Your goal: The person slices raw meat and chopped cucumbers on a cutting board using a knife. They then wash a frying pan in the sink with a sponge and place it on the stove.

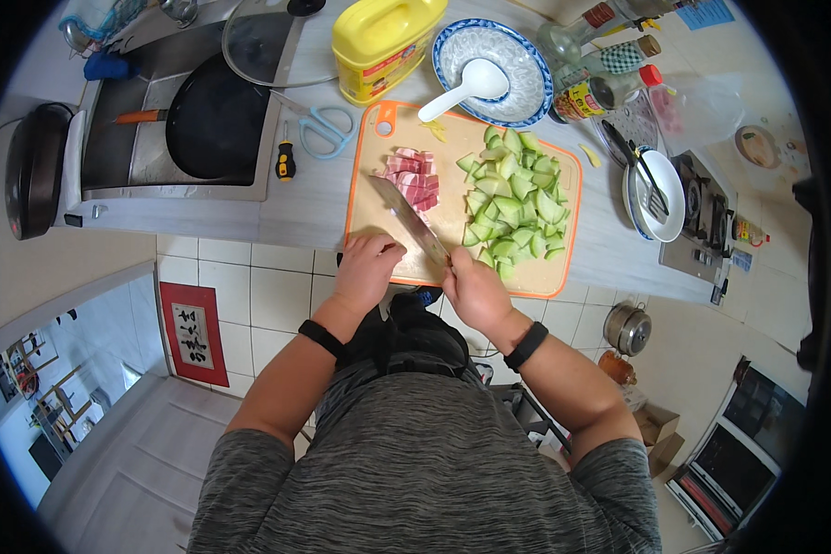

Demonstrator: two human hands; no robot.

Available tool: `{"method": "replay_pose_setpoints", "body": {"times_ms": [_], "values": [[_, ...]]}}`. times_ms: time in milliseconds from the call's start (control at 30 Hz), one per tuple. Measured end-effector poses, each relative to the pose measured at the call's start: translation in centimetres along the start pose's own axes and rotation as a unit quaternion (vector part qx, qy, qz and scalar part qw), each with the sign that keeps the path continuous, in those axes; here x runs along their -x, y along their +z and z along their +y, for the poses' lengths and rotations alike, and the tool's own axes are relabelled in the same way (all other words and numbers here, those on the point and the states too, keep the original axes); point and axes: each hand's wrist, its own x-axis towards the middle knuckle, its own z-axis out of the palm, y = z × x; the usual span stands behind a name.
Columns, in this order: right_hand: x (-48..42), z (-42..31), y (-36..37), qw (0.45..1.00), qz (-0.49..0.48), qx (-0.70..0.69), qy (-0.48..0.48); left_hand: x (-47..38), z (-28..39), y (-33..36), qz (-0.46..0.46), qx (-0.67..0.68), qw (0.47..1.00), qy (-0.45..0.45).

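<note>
My right hand (480, 289) grips the handle of a kitchen knife (415, 225). Its broad blade slants up and left across the cutting board (450, 266), with the tip beside the sliced streaky meat (415, 181). At the board's lower left edge, my left hand (368, 271) is loosely curled with nothing visible in it; some fingertips are hidden. On the board's right half lies a pile of green-skinned vegetable slices (519, 197), probably a gourd. Thin yellow shreds (435, 130) lie near the top edge.
Behind the board are a blue-rimmed bowl (447, 52) with a white spoon (467, 90) and a yellow jug (381, 48). Scissors (327, 131), a screwdriver (285, 161) and a frying pan (211, 121) are left. Sauce bottles (606, 93) and a white bowl (672, 187) stand right.
</note>
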Motion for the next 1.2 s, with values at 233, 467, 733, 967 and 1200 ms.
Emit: {"method": "replay_pose_setpoints", "body": {"times_ms": [233, 467, 733, 967, 1200], "values": [[0.3, -0.3, -0.7, 0.999, -0.038, -0.003, -0.016, 1.1, 0.2, 0.2, 0.084, -0.022, 0.994, -0.063], [0.5, -0.5, -0.8, 0.996, -0.081, 0.034, -0.026, 1.6, 0.4, 0.6, 0.113, 0.003, 0.989, -0.097], [0.3, -0.6, -0.8, 0.994, -0.096, 0.052, -0.031, 1.4, 0.5, 0.7, 0.129, 0.015, 0.986, -0.103], [0.1, -0.9, -0.6, 0.992, -0.107, 0.062, -0.028, 1.4, 0.3, 0.8, 0.122, 0.033, 0.985, -0.115], [-0.4, -1.0, -0.2, 0.992, -0.111, 0.037, -0.037, 1.3, 0.0, 1.0, 0.124, 0.043, 0.986, -0.103]]}}
